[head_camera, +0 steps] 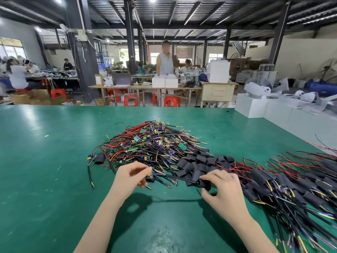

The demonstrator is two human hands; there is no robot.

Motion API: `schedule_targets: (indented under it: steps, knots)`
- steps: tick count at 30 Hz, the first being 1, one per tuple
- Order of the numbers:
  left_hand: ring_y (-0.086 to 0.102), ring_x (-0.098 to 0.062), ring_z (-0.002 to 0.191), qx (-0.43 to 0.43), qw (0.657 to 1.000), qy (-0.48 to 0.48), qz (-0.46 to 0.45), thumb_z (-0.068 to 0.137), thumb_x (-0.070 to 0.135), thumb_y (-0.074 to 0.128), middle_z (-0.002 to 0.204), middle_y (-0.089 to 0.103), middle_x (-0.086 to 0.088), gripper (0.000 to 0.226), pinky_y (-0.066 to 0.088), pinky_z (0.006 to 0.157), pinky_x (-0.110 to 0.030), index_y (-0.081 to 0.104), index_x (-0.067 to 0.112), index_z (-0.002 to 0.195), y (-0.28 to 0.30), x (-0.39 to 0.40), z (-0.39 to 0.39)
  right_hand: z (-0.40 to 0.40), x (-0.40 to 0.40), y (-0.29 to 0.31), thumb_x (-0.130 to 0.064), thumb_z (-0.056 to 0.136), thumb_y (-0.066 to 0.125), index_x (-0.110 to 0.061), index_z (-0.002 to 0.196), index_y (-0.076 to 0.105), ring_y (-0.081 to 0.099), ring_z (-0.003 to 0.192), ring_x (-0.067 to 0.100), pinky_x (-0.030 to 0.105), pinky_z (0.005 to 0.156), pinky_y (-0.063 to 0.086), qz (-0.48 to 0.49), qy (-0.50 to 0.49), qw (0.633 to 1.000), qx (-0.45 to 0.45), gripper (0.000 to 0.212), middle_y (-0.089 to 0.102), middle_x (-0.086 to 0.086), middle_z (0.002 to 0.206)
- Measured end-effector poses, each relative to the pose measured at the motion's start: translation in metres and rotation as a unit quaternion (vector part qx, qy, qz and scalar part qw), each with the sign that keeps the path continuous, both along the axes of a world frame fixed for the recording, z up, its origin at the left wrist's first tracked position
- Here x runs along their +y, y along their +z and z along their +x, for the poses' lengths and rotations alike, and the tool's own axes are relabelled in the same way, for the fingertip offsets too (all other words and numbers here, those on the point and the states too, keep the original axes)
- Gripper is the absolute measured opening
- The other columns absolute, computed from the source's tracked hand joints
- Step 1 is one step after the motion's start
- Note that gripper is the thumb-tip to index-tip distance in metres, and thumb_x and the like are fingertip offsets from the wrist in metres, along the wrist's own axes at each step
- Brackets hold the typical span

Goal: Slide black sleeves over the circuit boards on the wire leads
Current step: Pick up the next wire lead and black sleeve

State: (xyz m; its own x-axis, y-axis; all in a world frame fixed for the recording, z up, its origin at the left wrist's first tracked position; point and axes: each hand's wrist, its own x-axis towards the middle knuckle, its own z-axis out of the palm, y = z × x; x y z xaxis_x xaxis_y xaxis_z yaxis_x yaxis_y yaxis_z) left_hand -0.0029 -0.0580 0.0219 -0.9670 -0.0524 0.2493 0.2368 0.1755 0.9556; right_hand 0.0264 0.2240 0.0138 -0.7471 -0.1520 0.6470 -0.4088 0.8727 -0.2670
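A: Which parts are in hand?

B: A small circuit board (150, 174) with a yellow component, pinched between thumb and fingertips of the left hand (131, 175). From it a black lead (175, 177) runs rightward, just above the mat, to a black sleeve (204, 183). The right hand (221, 188) grips that sleeve, fingers curled over it and thumb beneath; the lead meets the sleeve's near end – whether it has entered the sleeve cannot be told.

A: So board and sleeve are apart?

B: Yes, separated by the length of lead between the two hands, both over the green table (54, 161).

A: What lies around them?

B: Directly behind the hands, a heap of unsleeved leads (155, 145) – red, black, yellow and purple wires with green boards showing among them. Just right of that heap, touching it, a cluster of loose black sleeves (198, 165). Further right, a spread of sleeved leads (284, 181), each carrying a black tube, running to the table's right edge; this part is blurred. One single lead with a sleeve on it (99, 157) lies at the left margin of the heap.

A: And beyond the table?

B: White boxes (273, 110) at the right corner; behind, wooden benches (142, 86) with red stools (171, 101) and a standing person (165, 61)
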Motion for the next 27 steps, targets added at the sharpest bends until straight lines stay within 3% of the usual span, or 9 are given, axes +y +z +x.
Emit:
schedule_targets:
  steps: [3, 6, 9, 15, 22, 27]
  knots:
    - [0.057, -0.016, 0.046, 0.038, 0.999, 0.0, -0.036, 0.087, 0.007, 0.07, 0.057, 0.065, -0.006, 0.007, 0.047, 0.05, -0.021, 0.072, 0.008, 0.08, 0.0, 0.005, 0.001, 0.001, 0.0, -0.001, -0.014, 0.056, 0.082, -0.026, 0.083, 0.071, 0.062, 0.074, 0.017, 0.035, 0.071, 0.042, 0.006, 0.007, 1.0, 0.003, 0.03, 0.064, -0.012, 0.081]
    - [0.053, -0.016, 0.047, 0.026, 0.998, -0.016, 0.055, 0.085, 0.008, 0.07, 0.059, 0.063, -0.005, 0.004, 0.046, 0.05, -0.02, 0.073, 0.005, 0.083, 0.0, 0.007, -0.001, 0.001, 0.0, -0.001, -0.016, 0.057, 0.081, -0.026, 0.083, 0.071, 0.062, 0.075, 0.017, 0.035, 0.072, 0.042, 0.004, 0.009, 1.0, -0.005, 0.029, 0.064, -0.012, 0.081]
    - [0.051, -0.013, 0.049, -0.004, 0.987, -0.056, 0.152, 0.079, 0.019, 0.072, 0.063, 0.061, -0.003, 0.018, 0.043, 0.048, -0.017, 0.074, 0.004, 0.088, 0.001, 0.009, 0.001, 0.002, -0.006, -0.001, -0.019, 0.057, 0.08, -0.027, 0.082, 0.07, 0.062, 0.076, 0.018, 0.035, 0.071, 0.042, 0.01, 0.014, 1.0, -0.006, 0.029, 0.063, -0.012, 0.08]
    - [0.057, -0.018, 0.053, -0.023, 0.994, -0.098, 0.04, 0.087, 0.011, 0.07, 0.067, 0.065, -0.008, 0.006, 0.049, 0.054, -0.023, 0.074, 0.011, 0.082, -0.007, 0.021, 0.002, 0.004, -0.016, 0.0, -0.025, 0.064, 0.073, -0.026, 0.09, 0.071, 0.061, 0.081, 0.014, 0.031, 0.079, 0.034, -0.019, 0.052, 0.998, 0.032, 0.027, 0.064, -0.014, 0.087]
    - [0.07, -0.025, 0.076, -0.036, 0.977, -0.205, 0.041, 0.091, 0.004, 0.064, 0.088, 0.071, -0.012, 0.014, 0.057, 0.073, -0.031, 0.075, 0.01, 0.098, -0.013, 0.041, 0.01, 0.007, -0.029, 0.001, -0.017, 0.073, 0.075, -0.015, 0.103, 0.07, 0.059, 0.091, 0.02, 0.034, 0.078, 0.049, -0.015, 0.141, 0.988, 0.056, 0.03, 0.064, -0.005, 0.099]
    - [0.07, -0.027, 0.075, -0.03, 0.979, -0.194, 0.061, 0.085, 0.01, 0.069, 0.086, 0.07, -0.01, 0.015, 0.056, 0.071, -0.03, 0.072, 0.012, 0.1, -0.013, 0.045, 0.012, 0.006, -0.03, -0.002, -0.011, 0.072, 0.077, -0.013, 0.105, 0.07, 0.058, 0.091, 0.019, 0.024, 0.084, 0.044, -0.036, 0.165, 0.985, 0.041, 0.034, 0.062, -0.003, 0.099]
